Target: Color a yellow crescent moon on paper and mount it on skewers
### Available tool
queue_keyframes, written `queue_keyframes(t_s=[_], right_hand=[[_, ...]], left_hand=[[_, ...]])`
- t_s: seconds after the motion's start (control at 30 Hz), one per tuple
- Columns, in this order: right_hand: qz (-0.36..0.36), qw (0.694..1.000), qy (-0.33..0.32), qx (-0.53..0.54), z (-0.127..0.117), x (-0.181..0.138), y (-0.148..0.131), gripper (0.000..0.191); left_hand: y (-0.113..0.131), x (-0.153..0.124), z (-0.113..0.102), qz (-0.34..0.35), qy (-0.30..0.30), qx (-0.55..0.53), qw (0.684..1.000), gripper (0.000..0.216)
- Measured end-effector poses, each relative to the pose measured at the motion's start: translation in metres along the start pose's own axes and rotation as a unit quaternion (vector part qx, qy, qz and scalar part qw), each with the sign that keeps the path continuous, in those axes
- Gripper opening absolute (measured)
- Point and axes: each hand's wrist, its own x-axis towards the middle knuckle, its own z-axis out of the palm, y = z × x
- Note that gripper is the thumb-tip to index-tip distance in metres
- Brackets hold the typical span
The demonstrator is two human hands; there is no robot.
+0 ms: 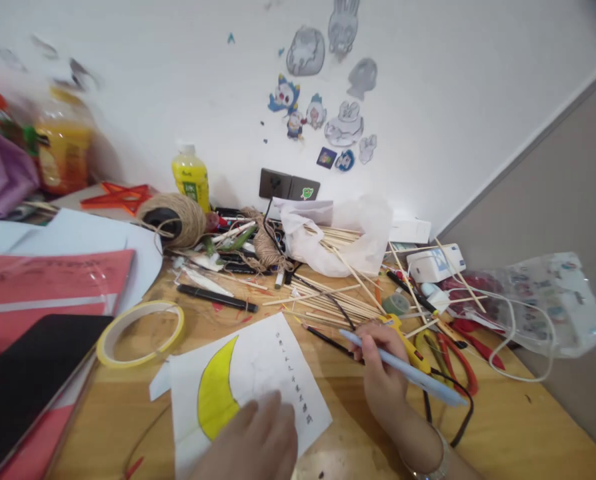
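A white sheet of paper (258, 360) lies on the wooden table, with a yellow crescent moon (217, 393) and a line of handwritten characters on it. My left hand (258, 437) rests over the sheet's lower part, fingers laid down and somewhat blurred, with nothing seen in them. To the right of the paper, my right hand (385, 367) grips a light blue pen (418, 379), held slanted above the table. Just behind that hand are a yellow glue gun (408, 343) and a dark pencil (328, 339).
A roll of yellow tape (105, 343) stands left of the paper, near a black tablet-like slab (33, 393). Behind lie a black marker (217, 298), twine (185, 217), and many thin wooden sticks (333, 300). Red-handled pliers (453, 363) and a white cable (552, 333) are at right.
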Motion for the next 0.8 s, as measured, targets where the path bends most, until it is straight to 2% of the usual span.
queue_keyframes(t_s=[0.03, 0.07, 0.17, 0.3, 0.43, 0.67, 0.8], right_hand=[[0.001, 1.000, 0.008, -0.004, -0.002, 0.002, 0.000, 0.013], [0.001, 1.000, 0.016, -0.008, -0.004, 0.004, 0.001, 0.011], [-0.002, 1.000, 0.027, -0.015, -0.008, 0.010, -0.002, 0.008], [-0.015, 0.999, 0.045, 0.001, -0.014, 0.016, -0.014, 0.009], [-0.020, 0.998, 0.054, -0.012, -0.022, 0.019, -0.020, 0.012], [-0.122, 0.985, 0.030, -0.118, -0.021, 0.029, 0.000, 0.006], [-0.166, 0.973, -0.046, -0.154, -0.023, 0.033, 0.007, 0.010]], left_hand=[[-0.007, 0.003, -0.005, -0.042, -0.011, 0.012, 0.999, 0.023], [-0.015, 0.007, -0.009, -0.119, -0.045, 0.030, 0.991, 0.030], [-0.038, 0.016, -0.019, -0.187, -0.069, 0.067, 0.978, 0.039], [-0.057, 0.015, -0.026, -0.158, -0.105, 0.033, 0.981, 0.044], [-0.063, 0.012, -0.039, -0.133, -0.102, -0.016, 0.986, 0.051], [-0.081, 0.020, -0.053, -0.242, -0.018, -0.045, 0.969, 0.027], [-0.096, 0.013, -0.051, -0.284, -0.014, -0.067, 0.956, 0.024]])
